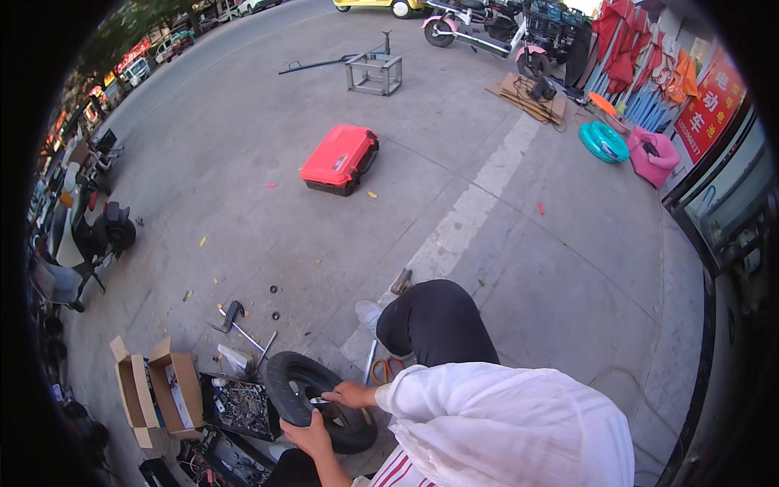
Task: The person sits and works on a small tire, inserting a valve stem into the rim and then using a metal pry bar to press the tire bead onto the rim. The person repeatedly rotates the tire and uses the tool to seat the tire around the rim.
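A black scooter wheel with its tyre [286,388] stands tilted on the ground in front of me. My left hand [310,437] is closed around the near edge of the tyre. Inside the wheel's opening, my right hand [350,395] is closed on a small silvery tool [320,400], its exact kind too small to make out. Just beyond the right wrist lie orange-handled scissors [381,372]. A T-shaped metal wrench [251,337] rests on the concrete past the tyre.
Left of the wheel are a tray of loose hardware [237,406] and open cardboard boxes [177,385]. Farther off stand a red toolcase [339,156] and a metal frame [373,75]. Parked scooters [85,219] line the left; a glass door [730,195] is at right.
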{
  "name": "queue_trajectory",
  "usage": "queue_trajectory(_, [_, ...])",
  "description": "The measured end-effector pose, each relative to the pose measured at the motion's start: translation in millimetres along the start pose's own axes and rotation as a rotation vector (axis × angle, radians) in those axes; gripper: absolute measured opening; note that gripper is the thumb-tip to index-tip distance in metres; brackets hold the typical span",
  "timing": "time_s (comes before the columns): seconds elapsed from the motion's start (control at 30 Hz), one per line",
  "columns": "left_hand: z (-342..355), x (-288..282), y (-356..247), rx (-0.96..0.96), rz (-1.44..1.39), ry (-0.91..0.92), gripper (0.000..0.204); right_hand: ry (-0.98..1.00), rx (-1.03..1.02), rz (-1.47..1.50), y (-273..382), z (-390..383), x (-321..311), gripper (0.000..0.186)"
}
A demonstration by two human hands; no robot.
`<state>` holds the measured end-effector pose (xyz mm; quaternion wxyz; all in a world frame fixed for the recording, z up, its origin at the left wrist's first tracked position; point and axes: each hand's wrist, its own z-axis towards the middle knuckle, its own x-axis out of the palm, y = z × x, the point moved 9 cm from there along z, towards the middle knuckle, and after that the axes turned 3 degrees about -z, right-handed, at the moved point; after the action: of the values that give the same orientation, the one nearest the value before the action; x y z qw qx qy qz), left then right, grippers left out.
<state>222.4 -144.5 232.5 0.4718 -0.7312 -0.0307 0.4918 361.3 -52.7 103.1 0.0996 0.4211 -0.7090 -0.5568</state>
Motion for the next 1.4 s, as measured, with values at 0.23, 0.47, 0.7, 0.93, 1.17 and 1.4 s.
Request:
queue_trajectory(0.23, [2, -5, 5, 0.014, -0.011, -0.019, 0.08, -0.393, -0.085, 0.424, 20, -4, -93, 0.045])
queue_trajectory(0.47, [-15, -10, 2, 0.027, 0.002, 0.047, 0.085, -0.541, -0.334, 0.024, 52, -30, -97, 0.029])
queue_trajectory(0.7, [-17, -8, 22, 0.118, -0.013, 0.103, 0.089, -0.22, -0.053, -0.273, -8, -32, -63, 0.023])
queue_trajectory(0.93, [-21, -12, 27, 0.115, -0.019, 0.096, 0.089, -0.436, -0.215, -0.383, 42, -49, -93, 0.014])
queue_trajectory(1.17, [-26, -15, 20, 0.101, 0.039, 0.105, 0.092, -0.263, -0.078, -0.881, 53, -43, -97, 0.011])
queue_trajectory(1.4, [-29, -10, 18, 0.1, 0.004, 0.159, 0.095, 0.343, 0.341, -1.194, -14, -41, -74, 0.026])
